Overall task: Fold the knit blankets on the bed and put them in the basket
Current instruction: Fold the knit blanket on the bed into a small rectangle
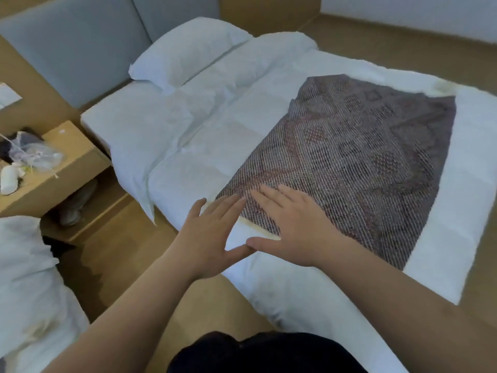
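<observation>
A dark purplish-grey knit blanket [357, 157] with a woven diamond pattern lies spread flat on the white bed [204, 141]. My right hand [293, 227] rests palm down on the blanket's near corner, fingers spread. My left hand [212, 238] is flat beside it at the blanket's near left edge, fingers apart, its fingertips on the knit. The two thumbs touch over the white duvet. Neither hand grips anything. No basket is in view.
A white pillow [185, 52] lies at the head of the bed by a grey padded headboard [80, 47]. A wooden nightstand [53, 168] with a plastic bag and a white bottle stands at left. Another white bedding pile [29, 286] is at lower left. The floor is wooden.
</observation>
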Motion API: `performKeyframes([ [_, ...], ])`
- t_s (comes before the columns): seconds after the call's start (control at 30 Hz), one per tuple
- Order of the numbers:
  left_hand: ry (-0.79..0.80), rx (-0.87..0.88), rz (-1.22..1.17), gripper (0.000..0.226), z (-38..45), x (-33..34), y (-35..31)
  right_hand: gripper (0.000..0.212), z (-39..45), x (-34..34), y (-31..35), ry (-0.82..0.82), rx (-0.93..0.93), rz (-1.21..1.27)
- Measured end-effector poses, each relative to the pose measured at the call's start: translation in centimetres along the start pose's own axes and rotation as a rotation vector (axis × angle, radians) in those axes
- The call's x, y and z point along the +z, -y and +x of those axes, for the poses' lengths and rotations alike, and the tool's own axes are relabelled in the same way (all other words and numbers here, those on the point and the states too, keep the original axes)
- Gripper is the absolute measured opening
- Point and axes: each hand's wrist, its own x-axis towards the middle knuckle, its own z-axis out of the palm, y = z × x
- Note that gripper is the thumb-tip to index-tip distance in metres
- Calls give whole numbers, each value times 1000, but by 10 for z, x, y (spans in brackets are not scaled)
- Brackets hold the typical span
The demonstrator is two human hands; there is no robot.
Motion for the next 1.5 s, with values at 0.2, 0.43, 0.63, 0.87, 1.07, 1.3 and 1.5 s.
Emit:
performKeyframes([
  [0.2,91,136,-14,99,66,16,45,100,47,5,-15,14,122,60],
  [0.43,256,355,-77,95,141,71,142,91,137,73,0,92,312,191],
  [0.63,366,598,-108,74,207,161,231,82,227,162,18,127,535,349],
  [0.87,437,762,-55,83,250,260,269,73,265,255,9,147,676,368],
  [1.07,344,847,-85,66,248,305,295,75,282,315,23,20,681,272],
  [1.3,298,869,-95,50,246,286,307,51,302,322,29,-198,627,160],
  [1.5,334,894,-8,40,236,256,333,44,320,318,45,-267,554,221],
])
